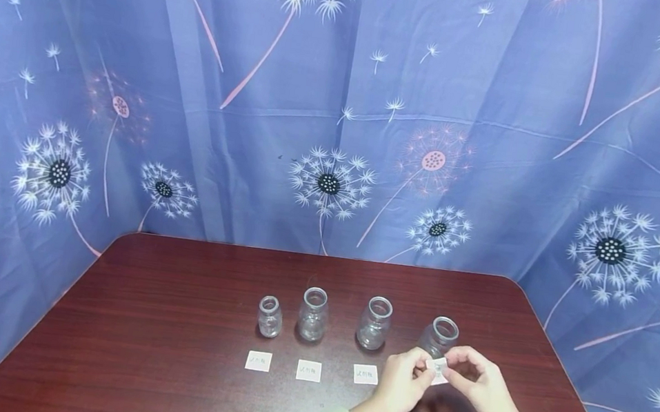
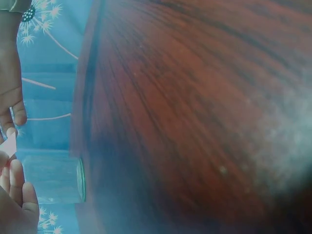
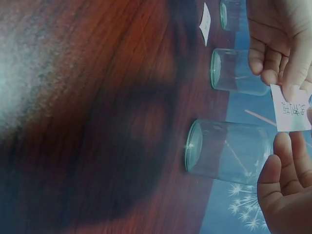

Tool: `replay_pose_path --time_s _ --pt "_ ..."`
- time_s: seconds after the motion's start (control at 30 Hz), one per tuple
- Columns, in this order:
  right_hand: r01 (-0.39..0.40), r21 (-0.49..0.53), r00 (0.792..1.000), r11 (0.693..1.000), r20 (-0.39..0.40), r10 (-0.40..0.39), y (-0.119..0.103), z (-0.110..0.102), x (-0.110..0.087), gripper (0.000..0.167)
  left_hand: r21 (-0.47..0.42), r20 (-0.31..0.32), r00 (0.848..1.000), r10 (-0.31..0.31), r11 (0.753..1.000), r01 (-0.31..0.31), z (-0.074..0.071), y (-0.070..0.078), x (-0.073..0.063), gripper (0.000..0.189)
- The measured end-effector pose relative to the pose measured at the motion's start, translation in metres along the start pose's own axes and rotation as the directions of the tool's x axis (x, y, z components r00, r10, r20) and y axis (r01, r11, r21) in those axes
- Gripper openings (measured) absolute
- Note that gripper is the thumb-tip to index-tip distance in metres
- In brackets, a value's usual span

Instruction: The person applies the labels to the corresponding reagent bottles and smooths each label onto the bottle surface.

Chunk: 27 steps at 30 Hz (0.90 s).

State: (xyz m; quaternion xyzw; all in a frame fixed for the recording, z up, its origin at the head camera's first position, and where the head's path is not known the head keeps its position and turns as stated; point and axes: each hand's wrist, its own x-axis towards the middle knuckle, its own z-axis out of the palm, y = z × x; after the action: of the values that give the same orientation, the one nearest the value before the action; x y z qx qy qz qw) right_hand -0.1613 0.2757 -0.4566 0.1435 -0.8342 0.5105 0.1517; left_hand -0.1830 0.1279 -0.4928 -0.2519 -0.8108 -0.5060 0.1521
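Note:
A small white paper label [image 1: 438,371] with handwritten characters is held up between both hands, just in front of the rightmost glass jar [image 1: 436,338]. The left hand [image 1: 403,386] pinches its left edge between thumb and fingers. At the opposite edge, the right hand [image 1: 484,386] grips it with the fingertips. The right wrist view shows the writing on the label [image 3: 292,109], with the left thumb over part of it. Behind the hands, the jar [image 3: 229,151] stands upright on the table, without a lid.
Three more open glass jars stand in a row to the left: a small one [image 1: 270,318] and two larger ones, [image 1: 313,315] the middle-left jar and the middle-right jar [image 1: 373,324]. Three white labels lie before them on the brown table [image 1: 161,351]. A blue dandelion-print curtain [image 1: 249,153] hangs behind.

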Motion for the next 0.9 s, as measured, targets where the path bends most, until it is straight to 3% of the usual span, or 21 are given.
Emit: replay_pose_path --time_s 0.23,0.53,0.9 --pt "-0.014 -0.032 1.000 0.999 0.016 0.015 0.0038 0.0034 0.0009 0.018 0.050 0.018 0.998 0.061 0.997 -0.062 0.0000 -0.0023 -0.0011 0.006" --pt "0.012 -0.066 0.999 0.998 0.050 -0.009 0.0089 0.0045 0.0014 0.021 0.090 0.020 0.997 0.081 0.992 -0.083 -0.0013 -0.0016 -0.0014 0.007" --pt "0.025 0.043 0.987 0.999 0.161 -0.032 0.0075 -0.0003 0.0028 0.020 0.174 0.046 0.993 0.113 0.978 -0.119 -0.0014 -0.0029 -0.0015 0.006"
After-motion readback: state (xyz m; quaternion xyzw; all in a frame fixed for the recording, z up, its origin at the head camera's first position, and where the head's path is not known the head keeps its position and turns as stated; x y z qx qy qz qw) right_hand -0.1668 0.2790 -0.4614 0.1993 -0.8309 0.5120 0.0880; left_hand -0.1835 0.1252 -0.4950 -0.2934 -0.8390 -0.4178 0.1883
